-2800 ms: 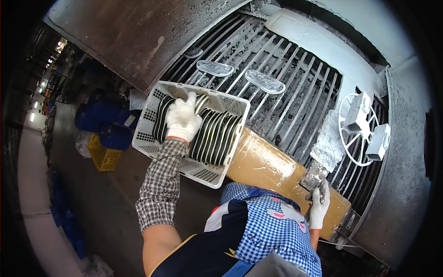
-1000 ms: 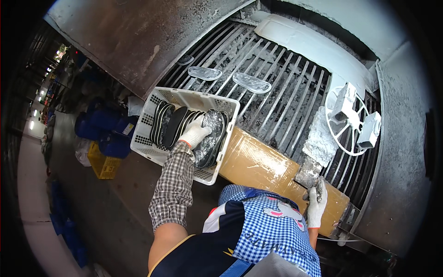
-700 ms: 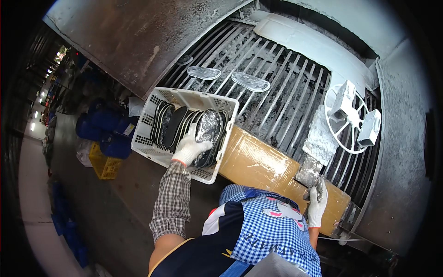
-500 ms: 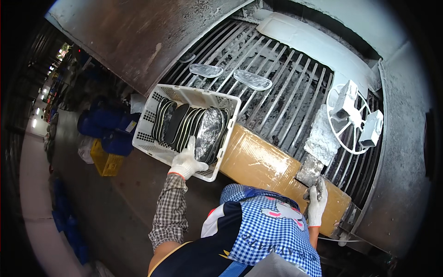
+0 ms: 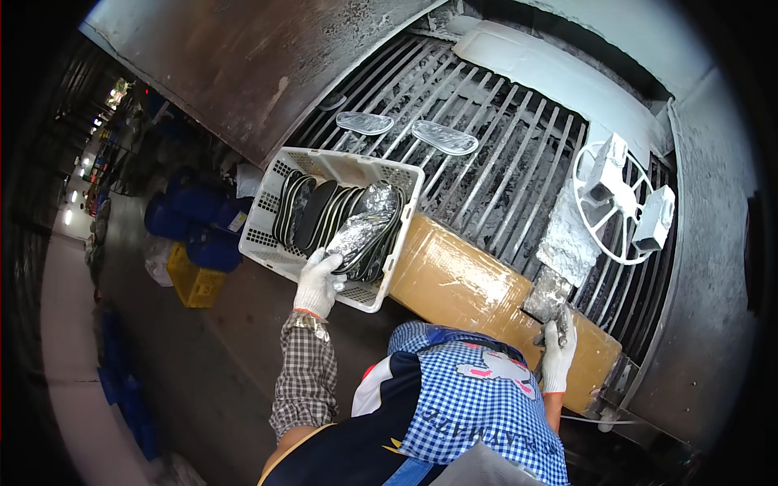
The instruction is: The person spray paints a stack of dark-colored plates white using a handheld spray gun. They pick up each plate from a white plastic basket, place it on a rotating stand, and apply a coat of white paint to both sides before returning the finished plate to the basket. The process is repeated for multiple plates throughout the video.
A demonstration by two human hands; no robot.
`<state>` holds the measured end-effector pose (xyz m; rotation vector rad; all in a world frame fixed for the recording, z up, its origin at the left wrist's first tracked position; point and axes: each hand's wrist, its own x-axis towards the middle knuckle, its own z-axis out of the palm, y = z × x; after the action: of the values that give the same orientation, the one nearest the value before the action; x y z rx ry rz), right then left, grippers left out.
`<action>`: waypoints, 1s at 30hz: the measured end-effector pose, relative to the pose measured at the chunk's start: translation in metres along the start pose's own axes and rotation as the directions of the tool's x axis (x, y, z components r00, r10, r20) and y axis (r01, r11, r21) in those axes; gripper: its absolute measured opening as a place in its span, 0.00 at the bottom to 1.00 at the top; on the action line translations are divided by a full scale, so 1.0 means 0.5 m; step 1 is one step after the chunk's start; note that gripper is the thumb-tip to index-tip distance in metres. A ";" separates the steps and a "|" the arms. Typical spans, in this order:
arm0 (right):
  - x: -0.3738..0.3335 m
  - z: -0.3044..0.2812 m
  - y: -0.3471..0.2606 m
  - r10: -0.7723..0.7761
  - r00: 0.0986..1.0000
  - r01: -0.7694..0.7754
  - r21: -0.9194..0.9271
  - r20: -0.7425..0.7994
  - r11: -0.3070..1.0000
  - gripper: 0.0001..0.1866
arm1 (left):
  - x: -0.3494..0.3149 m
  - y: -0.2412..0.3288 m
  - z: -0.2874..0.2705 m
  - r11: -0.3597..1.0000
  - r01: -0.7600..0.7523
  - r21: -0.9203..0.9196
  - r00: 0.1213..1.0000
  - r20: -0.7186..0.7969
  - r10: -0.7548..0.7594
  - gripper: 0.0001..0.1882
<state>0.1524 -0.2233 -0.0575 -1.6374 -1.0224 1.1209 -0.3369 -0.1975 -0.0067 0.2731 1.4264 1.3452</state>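
In the white plastic crate, several dark shoe soles with pale edges stand on edge in a row. My gloved left hand is closed on the near end of a sole covered in shiny silvery film, which leans tilted at the crate's right side. By the cardboard box's right part, my gloved right hand has its fingers curled, with grey stains on them. A small grey object shows at its fingertips, too unclear to name. Just beyond it is a grey, crusted block.
Two film-covered oval pieces lie on the metal bar grate. A white-coated wheel with two blocks stands at the right. A taped cardboard box runs along the front edge. Blue containers and a yellow crate are at the left.
My left hand has closed on the film-covered sole, and the sole's near end has shifted left and tilted. My right hand stays at nearly the same place.
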 end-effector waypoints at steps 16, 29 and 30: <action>-0.057 -0.029 -0.060 0.007 0.996 0.003 0.106 -0.094 0.994 0.31 | -0.054 0.038 0.312 0.822 -0.433 0.369 0.851 0.467 0.239 0.18; -0.084 -0.039 -0.156 -0.165 0.986 0.156 -0.185 -0.034 0.970 0.40 | -0.067 -0.134 0.555 0.150 -0.988 -0.028 0.023 0.943 0.332 0.26; -0.081 -0.034 -0.158 -0.157 0.987 0.147 -0.190 -0.040 0.971 0.40 | -0.076 -0.132 0.565 0.134 -0.989 -0.063 -0.016 0.944 0.329 0.27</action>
<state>0.1466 -0.2432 0.0307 -1.6939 -1.2254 0.8963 -0.0670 -0.0905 0.0301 2.3342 0.6944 1.0112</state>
